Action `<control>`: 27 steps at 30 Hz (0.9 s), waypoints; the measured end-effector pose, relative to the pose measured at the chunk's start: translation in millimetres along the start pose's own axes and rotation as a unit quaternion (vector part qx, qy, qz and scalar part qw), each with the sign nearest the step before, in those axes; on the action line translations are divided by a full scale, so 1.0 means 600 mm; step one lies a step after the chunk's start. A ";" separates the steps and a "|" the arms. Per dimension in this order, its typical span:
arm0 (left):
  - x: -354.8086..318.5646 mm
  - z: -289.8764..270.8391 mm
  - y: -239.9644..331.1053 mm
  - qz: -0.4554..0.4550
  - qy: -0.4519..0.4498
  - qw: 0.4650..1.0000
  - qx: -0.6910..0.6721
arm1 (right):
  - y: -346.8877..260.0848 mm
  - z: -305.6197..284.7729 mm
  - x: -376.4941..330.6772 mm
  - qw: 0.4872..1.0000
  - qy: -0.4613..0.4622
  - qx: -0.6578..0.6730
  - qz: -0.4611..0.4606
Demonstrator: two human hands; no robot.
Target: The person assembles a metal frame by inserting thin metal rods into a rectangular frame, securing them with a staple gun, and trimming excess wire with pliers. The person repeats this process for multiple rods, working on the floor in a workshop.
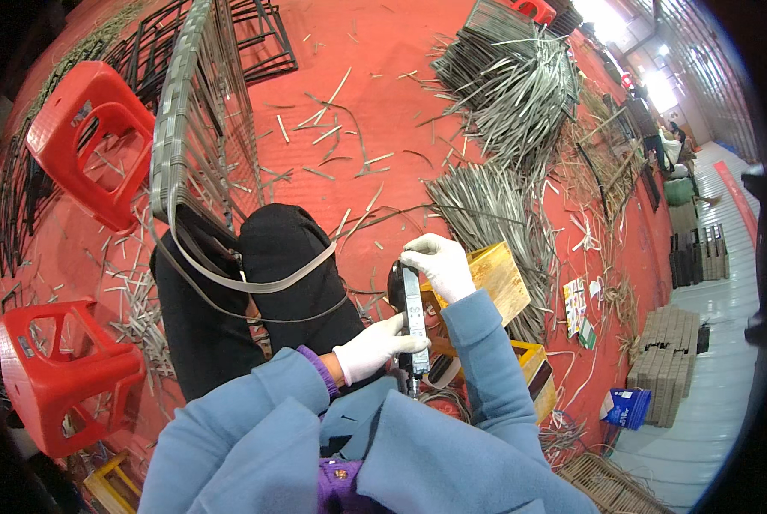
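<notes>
My left hand (370, 349), in a white glove, is closed around a black and silver staple gun (414, 321) that lies lengthwise in front of my lap. My right hand (441, 264), gloved too, is pinched at the gun's far end; whatever sits between those fingertips is hidden. A frame woven with grey-green flat strips (171, 141) stands against my knees on the left. From it a loose pale strip (272, 281) loops across my black trousers.
Red plastic stools (66, 373) stand at the left. Bundles of grey-green strips (507, 94) lie ahead on the red floor among scattered offcuts. A yellow wooden box (499, 283) is by my right arm. Stacked woven pieces (666, 364) and a blue container (627, 409) are farther right.
</notes>
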State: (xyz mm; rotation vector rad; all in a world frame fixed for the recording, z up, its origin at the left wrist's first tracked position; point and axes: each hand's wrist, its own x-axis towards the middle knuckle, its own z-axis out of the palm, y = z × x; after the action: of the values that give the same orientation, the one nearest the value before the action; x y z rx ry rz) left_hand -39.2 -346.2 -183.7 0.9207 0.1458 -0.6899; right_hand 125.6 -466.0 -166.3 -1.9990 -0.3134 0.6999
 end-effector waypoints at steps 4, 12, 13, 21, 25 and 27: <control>-0.005 0.007 0.009 0.007 -0.023 0.998 0.050 | 0.037 -0.014 -0.013 0.996 0.000 0.077 -0.032; -0.013 0.002 0.009 0.069 -0.070 0.994 0.038 | 0.223 0.048 -0.148 0.876 -0.092 0.437 0.184; -0.013 0.001 0.008 0.076 -0.082 0.993 0.045 | 0.230 0.052 -0.158 0.837 -0.094 0.513 0.169; -0.094 0.007 0.035 0.051 -0.093 0.945 0.308 | 0.096 -0.152 -0.241 0.894 0.062 0.431 0.109; -0.182 -0.031 0.066 -0.044 -0.021 0.956 0.291 | 0.153 -0.202 -0.176 0.983 0.166 -0.066 0.035; -0.227 -0.055 0.081 -0.077 0.038 0.961 0.264 | 0.216 -0.187 -0.142 0.922 0.254 -0.288 0.042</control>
State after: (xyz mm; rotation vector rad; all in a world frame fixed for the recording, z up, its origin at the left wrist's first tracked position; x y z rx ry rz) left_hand -110.2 -234.5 -116.1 1.4614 0.1022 -0.8571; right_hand 115.4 -653.2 -205.8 -2.6788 -0.1242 0.1096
